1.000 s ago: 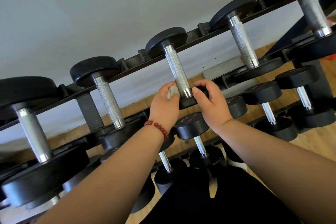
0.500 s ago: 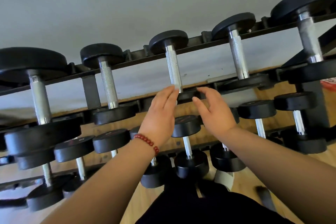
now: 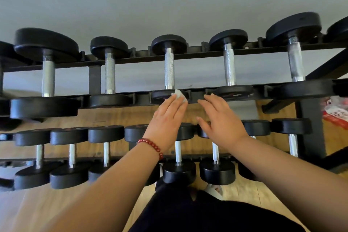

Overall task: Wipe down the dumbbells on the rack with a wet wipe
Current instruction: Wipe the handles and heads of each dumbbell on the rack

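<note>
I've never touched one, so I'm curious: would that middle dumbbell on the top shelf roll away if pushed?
Probably not: the middle dumbbell has its round heads seated between raised tabs on the rack, which should stop it rolling. It likely feels heavy for its size, given the thick, solid-looking heads. Its knurled metal handle should resist slipping.

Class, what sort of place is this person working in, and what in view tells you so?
Probably a gym or weights room. A black tiered dumbbell rack carries rows of round-headed dumbbells with knurled steel handles, in graded sizes, over a wooden floor.
</note>
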### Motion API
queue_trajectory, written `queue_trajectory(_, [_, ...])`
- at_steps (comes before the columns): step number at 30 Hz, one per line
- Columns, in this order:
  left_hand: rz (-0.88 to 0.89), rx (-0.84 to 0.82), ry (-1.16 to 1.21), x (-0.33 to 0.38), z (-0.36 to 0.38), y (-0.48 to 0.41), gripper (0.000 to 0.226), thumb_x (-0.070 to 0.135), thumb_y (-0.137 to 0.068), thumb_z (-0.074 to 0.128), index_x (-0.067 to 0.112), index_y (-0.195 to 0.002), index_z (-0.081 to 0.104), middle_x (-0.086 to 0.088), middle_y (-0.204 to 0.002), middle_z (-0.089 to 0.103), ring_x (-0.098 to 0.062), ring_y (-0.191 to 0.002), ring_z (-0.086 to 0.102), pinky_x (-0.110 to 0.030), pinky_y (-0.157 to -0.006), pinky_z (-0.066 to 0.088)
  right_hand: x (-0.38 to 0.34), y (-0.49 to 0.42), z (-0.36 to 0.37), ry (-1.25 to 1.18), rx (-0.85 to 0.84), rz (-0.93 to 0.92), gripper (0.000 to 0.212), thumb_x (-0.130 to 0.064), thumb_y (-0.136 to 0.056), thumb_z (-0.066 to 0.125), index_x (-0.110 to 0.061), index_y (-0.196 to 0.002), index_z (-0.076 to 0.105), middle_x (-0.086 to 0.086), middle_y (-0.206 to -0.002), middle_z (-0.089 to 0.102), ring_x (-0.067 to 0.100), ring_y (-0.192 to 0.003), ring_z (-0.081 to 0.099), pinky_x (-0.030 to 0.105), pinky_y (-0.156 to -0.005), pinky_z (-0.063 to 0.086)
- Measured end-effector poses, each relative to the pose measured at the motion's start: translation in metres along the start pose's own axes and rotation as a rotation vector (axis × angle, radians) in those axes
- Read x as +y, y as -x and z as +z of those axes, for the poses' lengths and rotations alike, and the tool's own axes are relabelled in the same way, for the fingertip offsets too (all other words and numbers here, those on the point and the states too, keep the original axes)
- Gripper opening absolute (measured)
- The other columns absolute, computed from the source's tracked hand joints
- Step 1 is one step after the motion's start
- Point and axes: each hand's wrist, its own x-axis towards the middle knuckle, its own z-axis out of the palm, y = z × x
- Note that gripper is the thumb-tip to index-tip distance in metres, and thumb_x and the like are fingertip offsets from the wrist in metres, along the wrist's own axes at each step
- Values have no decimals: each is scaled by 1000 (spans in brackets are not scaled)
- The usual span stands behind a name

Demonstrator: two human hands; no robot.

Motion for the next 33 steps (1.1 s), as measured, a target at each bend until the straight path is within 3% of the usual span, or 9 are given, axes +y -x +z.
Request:
queue_trajectory(4, [24,17,-14,14,5,-2,80,-10,-72,67,6,-145,39,-12,-150,39,-32,-143,29,-41,-114,14,8,9,-4,23,-14,-19,53,-34,-96,55,-14,-144,44,7,-152,38,27,-146,23,33,-113,16])
queue_trajectory(9, [34,23,-2,18,-1,-11,73,-6,-84,57,8,-150,30,-8,-158,26,-27,-148,14,-37,-116,0,12,8,-4,1,69,14,48,-29,-94,59,-11,-138,51,9,-147,44,28,-143,30,36,-112,25])
queue_trajectory(13, [72,28,-8,11,-5,-24,73,-4,-80,65,7,-147,38,-10,-154,35,-29,-146,23,-40,-115,6,8,2,-6,3,156,37,46,-25,-92,61,-8,-134,54,11,-144,47,29,-141,33,38,-111,28])
queue_trajectory(17, [138,36,-2,6,-13,-36,71,0,-91,51,11,-154,20,-6,-161,16,-24,-150,4,-33,-113,-7,8,-6,-13,46,203,52,44,-23,-92,60,-7,-133,55,12,-140,49,31,-138,37,49,-112,36])
queue_trajectory(20, [184,19,-20,4,-18,-48,72,1,-93,47,12,-155,12,-5,-162,6,-23,-150,-4,-32,-113,-10,8,-13,-22,71,251,112,44,-20,-89,65,-7,-130,56,12,-138,49,32,-136,38,48,-112,36])
queue_trajectory(33, [173,64,20,22,-13,-97,69,2,-94,49,12,-154,17,-6,-161,13,-24,-150,3,-35,-120,3,50,-24,-45,95,248,176,45,-16,-86,68,-6,-129,56,17,-134,52,37,-134,41,52,-108,38])
